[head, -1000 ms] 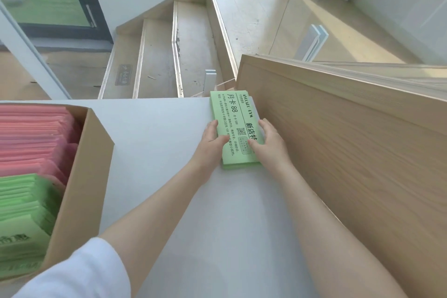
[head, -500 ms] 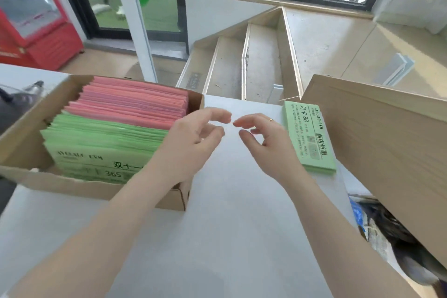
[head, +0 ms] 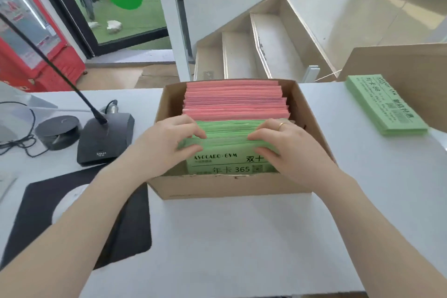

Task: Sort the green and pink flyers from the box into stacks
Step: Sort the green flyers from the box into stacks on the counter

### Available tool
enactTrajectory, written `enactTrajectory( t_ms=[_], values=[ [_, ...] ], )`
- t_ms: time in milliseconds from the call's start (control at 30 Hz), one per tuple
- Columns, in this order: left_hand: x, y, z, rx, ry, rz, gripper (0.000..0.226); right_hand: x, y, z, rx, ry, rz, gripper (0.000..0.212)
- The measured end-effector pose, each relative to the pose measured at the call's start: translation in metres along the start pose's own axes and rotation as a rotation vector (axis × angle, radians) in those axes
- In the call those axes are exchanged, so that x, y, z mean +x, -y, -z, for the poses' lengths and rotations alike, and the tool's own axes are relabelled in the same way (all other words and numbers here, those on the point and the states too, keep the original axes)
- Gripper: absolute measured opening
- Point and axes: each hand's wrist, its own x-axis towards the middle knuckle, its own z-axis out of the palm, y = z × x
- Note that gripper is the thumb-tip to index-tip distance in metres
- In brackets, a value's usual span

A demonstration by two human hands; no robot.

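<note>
Both of your hands, left hand (head: 167, 145) and right hand (head: 287, 147), having left the finished green stack (head: 384, 106) far right on the counter (head: 242, 237), are now pinching green flyers (head: 227, 138) inside the box (head: 229, 186), starting another batch.

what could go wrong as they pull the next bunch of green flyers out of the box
Both hands, left hand and right hand, pinch the green flyers, which stand packed tight against the pink flyers in the cardboard box. A pink sheet could ride up with the bunch and get mixed in. Lifting from a tight pack might also bend the front sheets or drag the light box. The green stack lies near the table's right edge, so a careless drop could push it off.
</note>
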Motion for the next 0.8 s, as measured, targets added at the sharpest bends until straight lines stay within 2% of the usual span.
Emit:
enactTrajectory(
  t_ms=[133, 367, 533, 600, 733, 800],
  values=[
    [-0.009, 0.02, 0.006, 0.018, 0.071, -0.05, 0.029, 0.007, 0.021, -0.009, -0.011, 0.085, -0.134, 0.031],
    [-0.008, 0.025, -0.01, 0.096, 0.034, -0.198, 0.03, 0.007, 0.036, -0.011, -0.073, 0.088, -0.274, 0.026],
    [-0.005, 0.017, -0.01, 0.054, 0.105, -0.161, 0.031, 0.01, 0.041, -0.011, -0.172, 0.143, -0.304, 0.028],
    [-0.004, 0.014, -0.01, 0.077, 0.135, -0.151, 0.031, 0.008, 0.04, -0.008, -0.22, 0.181, -0.327, 0.028],
    [-0.002, 0.011, -0.011, 0.159, 0.154, -0.1, 0.045, 0.006, 0.034, -0.002, -0.293, 0.296, -0.413, 0.026],
    [0.0, 0.013, -0.012, 0.201, 0.174, -0.084, 0.04, 0.007, 0.03, -0.002, -0.323, 0.331, -0.454, 0.023]
  ],
)
